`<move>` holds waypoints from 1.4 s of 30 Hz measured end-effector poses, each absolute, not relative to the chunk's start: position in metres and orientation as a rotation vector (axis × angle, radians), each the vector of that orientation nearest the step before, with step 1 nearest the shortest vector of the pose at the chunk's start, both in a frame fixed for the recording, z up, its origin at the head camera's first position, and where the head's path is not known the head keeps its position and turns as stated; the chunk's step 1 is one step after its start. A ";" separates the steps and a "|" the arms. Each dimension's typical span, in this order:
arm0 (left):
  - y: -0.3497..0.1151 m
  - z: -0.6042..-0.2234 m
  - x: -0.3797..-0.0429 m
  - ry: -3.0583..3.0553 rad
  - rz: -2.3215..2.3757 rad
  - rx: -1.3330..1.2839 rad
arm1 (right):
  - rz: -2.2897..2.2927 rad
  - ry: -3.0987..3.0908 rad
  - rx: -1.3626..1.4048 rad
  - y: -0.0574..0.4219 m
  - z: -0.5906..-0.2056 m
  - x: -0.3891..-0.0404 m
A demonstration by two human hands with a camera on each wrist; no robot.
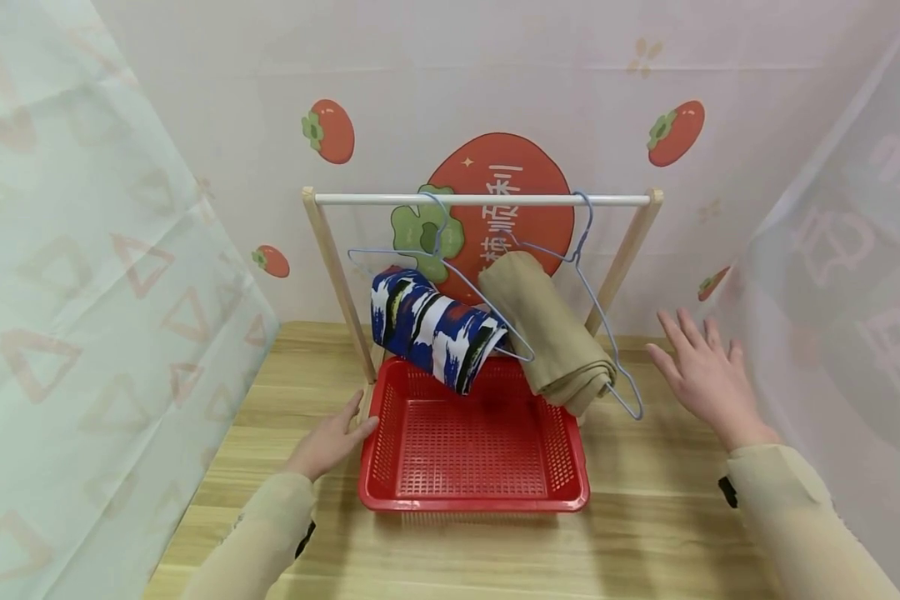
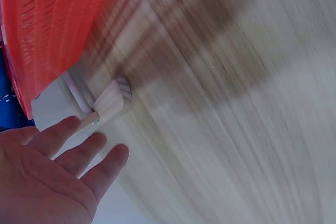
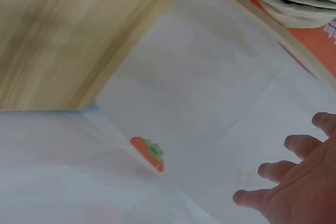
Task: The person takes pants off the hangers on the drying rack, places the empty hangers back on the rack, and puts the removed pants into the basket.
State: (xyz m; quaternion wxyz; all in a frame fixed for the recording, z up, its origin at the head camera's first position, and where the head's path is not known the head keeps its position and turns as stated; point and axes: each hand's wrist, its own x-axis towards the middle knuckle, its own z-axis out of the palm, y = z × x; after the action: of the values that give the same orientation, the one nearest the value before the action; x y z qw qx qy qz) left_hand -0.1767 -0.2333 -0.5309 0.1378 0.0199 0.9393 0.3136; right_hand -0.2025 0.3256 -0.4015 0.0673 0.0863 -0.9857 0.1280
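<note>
My left hand (image 1: 328, 439), fingers extended, is at the left side of a red plastic basket (image 1: 474, 505); the left wrist view shows its palm and spread fingers holding nothing. My right hand (image 1: 708, 375) is spread in the air to the right of the rack, also holding nothing. Two blue wire hangers (image 1: 487, 302) (image 1: 594, 292) hook over the rack's white bar (image 1: 525, 200). Over the left one hangs a folded blue, white and black patterned cloth (image 1: 435, 329). Folded khaki trousers or similar cloth (image 1: 547, 329) drape over the right one. Both hang above the basket's back part.
The rack's wooden posts (image 1: 337, 283) (image 1: 626, 258) stand at the basket's back corners on a wood-grain table (image 1: 270, 450). Printed sheets (image 1: 105, 333) enclose the left, back and right sides, the right one close beside my right hand.
</note>
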 end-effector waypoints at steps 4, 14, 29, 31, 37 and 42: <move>-0.232 -0.532 -0.176 2.657 1.062 -0.033 | 0.416 -2.957 0.336 0.312 -0.389 -0.201; -0.225 -0.537 -0.175 2.442 1.446 -0.183 | 0.602 -2.952 0.440 0.278 -0.374 -0.191; -0.219 -0.538 -0.176 2.284 1.599 -0.251 | 0.621 -2.937 0.453 0.256 -0.380 -0.186; -0.218 -0.537 -0.176 2.269 1.608 -0.258 | 0.667 -2.885 0.471 0.256 -0.382 -0.187; -0.217 -0.536 -0.177 2.235 1.610 -0.296 | 0.792 -2.767 0.471 0.256 -0.391 -0.189; -0.216 -0.534 -0.178 2.230 1.600 -0.309 | 0.827 -2.745 0.408 0.256 -0.398 -0.191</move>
State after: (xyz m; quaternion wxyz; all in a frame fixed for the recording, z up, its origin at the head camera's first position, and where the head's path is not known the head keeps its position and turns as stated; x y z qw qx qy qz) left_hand -0.1779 -0.2160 -0.5342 0.1888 -0.1100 0.7929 0.5688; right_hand -0.1909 0.2557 -0.3982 0.1226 0.1399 -0.9408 0.2835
